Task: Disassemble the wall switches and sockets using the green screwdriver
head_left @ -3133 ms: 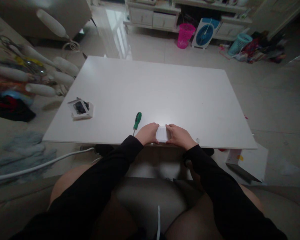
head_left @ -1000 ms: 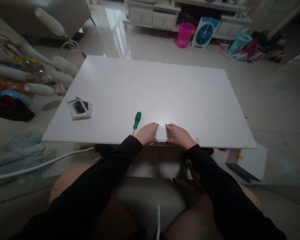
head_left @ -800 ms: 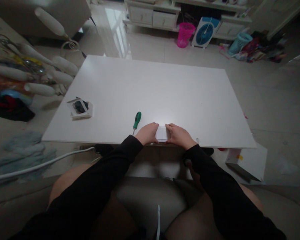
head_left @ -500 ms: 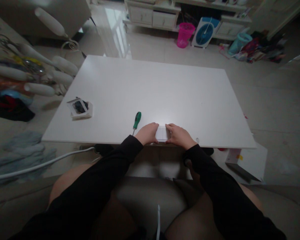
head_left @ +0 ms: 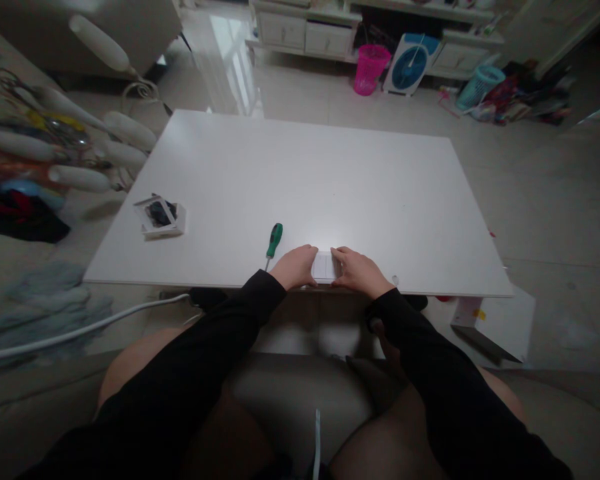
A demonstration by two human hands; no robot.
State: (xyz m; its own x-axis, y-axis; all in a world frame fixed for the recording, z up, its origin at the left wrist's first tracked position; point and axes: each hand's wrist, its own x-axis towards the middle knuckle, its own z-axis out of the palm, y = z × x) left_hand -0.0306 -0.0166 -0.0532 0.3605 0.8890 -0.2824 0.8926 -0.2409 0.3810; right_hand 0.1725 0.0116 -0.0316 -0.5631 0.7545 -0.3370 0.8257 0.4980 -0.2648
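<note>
Between my two hands, at the near edge of the white table [head_left: 300,167], is a small white wall switch plate [head_left: 325,266] with a line down its middle. My left hand [head_left: 296,268] grips its left side, fingers on the far edge and thumb on the near one. On the right side my right hand [head_left: 356,271] holds it in the same way. A screwdriver with a green handle [head_left: 275,237] lies just left of my left hand, its shaft tip hidden behind the wrist.
At the table's left lies a white frame-like box [head_left: 163,225] with dark parts in it. White lamp arms [head_left: 80,178] stand close to the left edge. Across the floor are a pink basket [head_left: 370,70] and a blue-and-white fan [head_left: 411,65]. A white cable [head_left: 90,328] runs below the table.
</note>
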